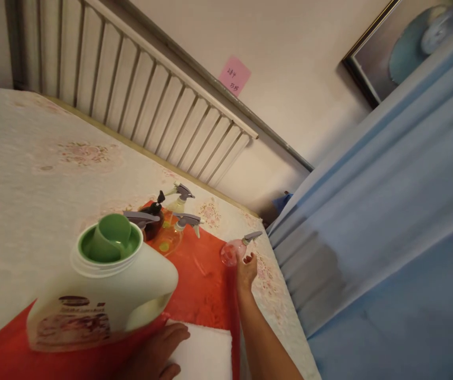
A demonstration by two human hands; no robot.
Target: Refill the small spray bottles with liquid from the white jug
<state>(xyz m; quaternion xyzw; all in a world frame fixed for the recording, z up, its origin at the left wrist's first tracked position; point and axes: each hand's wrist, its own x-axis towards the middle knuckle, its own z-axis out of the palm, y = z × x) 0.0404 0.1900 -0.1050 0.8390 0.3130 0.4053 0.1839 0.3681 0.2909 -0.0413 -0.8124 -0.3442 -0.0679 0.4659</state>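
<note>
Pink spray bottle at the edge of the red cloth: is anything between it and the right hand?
Nothing visible does. The right hand is already at the small pink spray bottle with the grey trigger, fingers touching its side. The other spray bottles stand apart to its left on the red cloth.

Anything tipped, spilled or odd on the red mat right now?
No spill shows. The pink spray bottle at the right hand sits at the red mat edge, apart from the other spray bottles. Big white jug has no cap.

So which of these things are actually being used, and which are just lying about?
In use: right hand on pink spray bottle; left hand on white towel.
Lying about: detergent jug, other spray bottles, pink note, blue curtain.
</note>
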